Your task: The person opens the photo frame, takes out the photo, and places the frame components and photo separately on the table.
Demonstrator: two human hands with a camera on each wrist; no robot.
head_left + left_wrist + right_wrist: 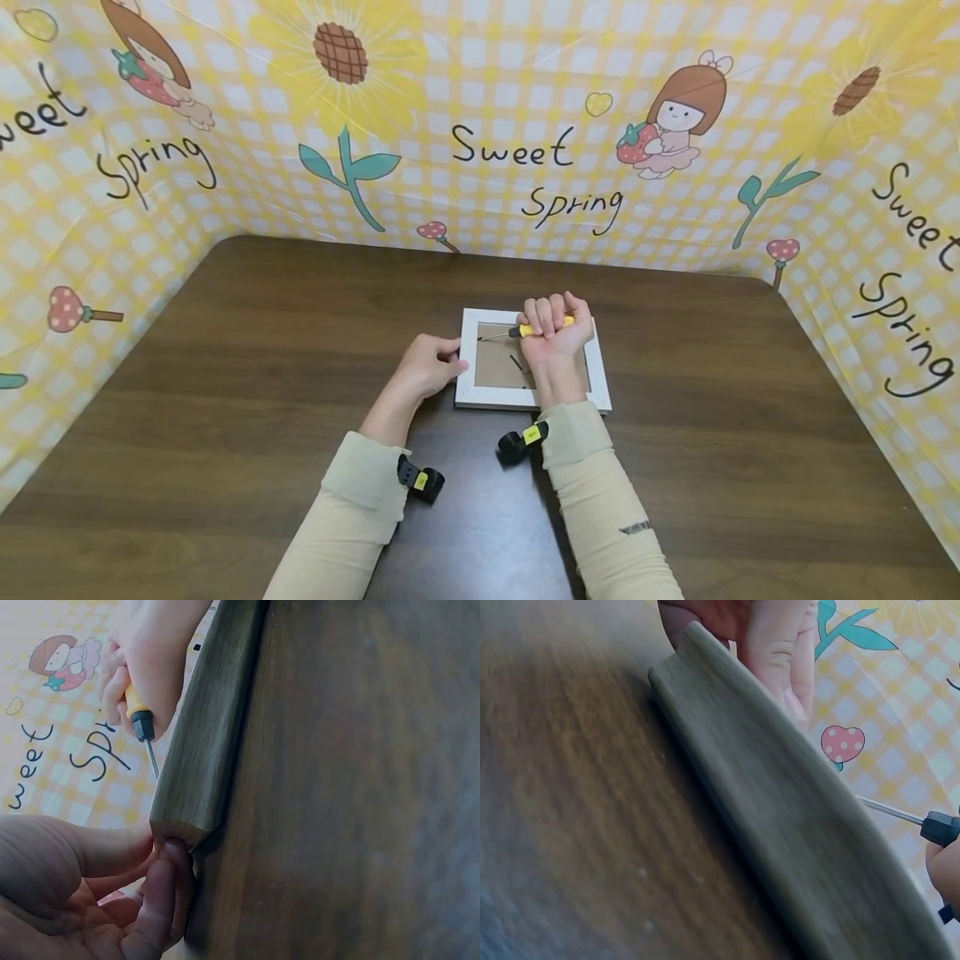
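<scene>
A white picture frame (495,398) lies on the table with its brown backing board (495,367) facing up. My left hand (429,365) pinches the frame's left edge, thumb on top and fingers curled at the side, as the left wrist view shows. In my right hand (555,333) is a screwdriver (139,720) with a yellow and black handle, gripped in curled fingers above the frame. Its thin metal shaft points left, and the tip is at the frame's left inner edge, by a small dark tab (480,339). A dark strip (516,363) shows on the backing board. My right hand and wrist hide the board's right part.
The dark wooden table (262,400) extends around the frame on all sides. A yellow checked cloth (510,92) with printed flowers and lettering stands behind the table and along both sides. Small black cameras (422,481) are strapped at both wrists.
</scene>
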